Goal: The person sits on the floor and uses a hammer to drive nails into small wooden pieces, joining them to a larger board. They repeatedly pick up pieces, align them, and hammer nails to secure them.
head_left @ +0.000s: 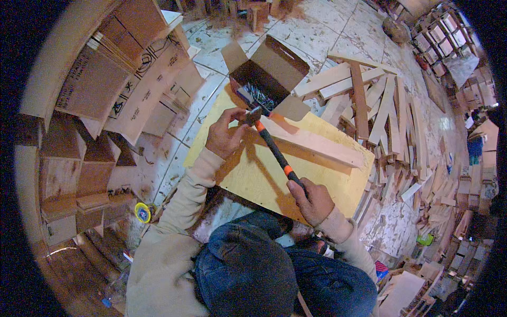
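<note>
My right hand point(312, 201) is wrapped round the grip of a hammer point(273, 146) with a black handle and orange bands. The hammer's metal head is at the far left end of a pale wooden bar point(317, 145). Right beside that head, my left hand point(226, 132) has its thumb and fingertips drawn together; whatever is between them is too small to make out. The bar lies across a yellow board point(248, 177) in front of me. At the board's far edge, an open cardboard box point(283, 67) holds a heap of loose nails point(260, 96).
Wooden strips point(377, 105) lie in a loose pile on the floor to the right. Stacked cardboard and panels point(95, 79) stand at the left. A yellow-rimmed round object point(142, 212) sits by my left elbow. Dirty floor tiles point(327, 24) show beyond the box.
</note>
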Demonstrator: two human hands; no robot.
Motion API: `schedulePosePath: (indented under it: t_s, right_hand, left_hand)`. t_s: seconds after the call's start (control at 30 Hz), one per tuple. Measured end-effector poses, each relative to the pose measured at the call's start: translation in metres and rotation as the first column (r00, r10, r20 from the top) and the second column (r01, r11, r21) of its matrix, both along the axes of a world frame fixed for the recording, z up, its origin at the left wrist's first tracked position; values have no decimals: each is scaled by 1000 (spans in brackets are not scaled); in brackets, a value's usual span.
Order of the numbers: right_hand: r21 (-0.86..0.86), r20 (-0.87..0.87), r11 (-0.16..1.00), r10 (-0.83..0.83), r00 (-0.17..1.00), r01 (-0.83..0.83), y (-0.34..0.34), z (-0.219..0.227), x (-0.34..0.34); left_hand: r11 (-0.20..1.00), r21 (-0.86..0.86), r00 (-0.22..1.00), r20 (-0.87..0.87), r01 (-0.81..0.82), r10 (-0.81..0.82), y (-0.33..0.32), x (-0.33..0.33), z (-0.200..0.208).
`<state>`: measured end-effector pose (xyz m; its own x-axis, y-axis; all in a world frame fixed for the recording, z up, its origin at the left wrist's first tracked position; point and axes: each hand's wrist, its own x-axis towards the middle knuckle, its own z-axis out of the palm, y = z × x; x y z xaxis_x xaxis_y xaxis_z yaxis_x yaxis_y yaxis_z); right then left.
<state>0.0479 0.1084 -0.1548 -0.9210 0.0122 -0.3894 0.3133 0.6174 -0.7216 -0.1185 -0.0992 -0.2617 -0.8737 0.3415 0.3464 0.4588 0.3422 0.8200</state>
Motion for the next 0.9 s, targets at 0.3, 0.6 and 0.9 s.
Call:
schedulePosePath:
  t_s: [0.3, 0.6, 0.9]
  right_hand:
    - [159, 42, 944, -298, 954, 288, 59, -4, 92]
    - [117, -54, 930, -343, 938, 347, 68, -6, 138]
    - [-92, -172, 766, -642, 748, 636, 78, 12, 154]
  left_hand:
    - [961, -29, 962, 13, 274, -274, 7, 18, -11]
    - [838, 84, 841, -6, 539, -541, 130, 54, -16]
    - [846, 134, 851, 33, 516, -524, 137, 54, -15]
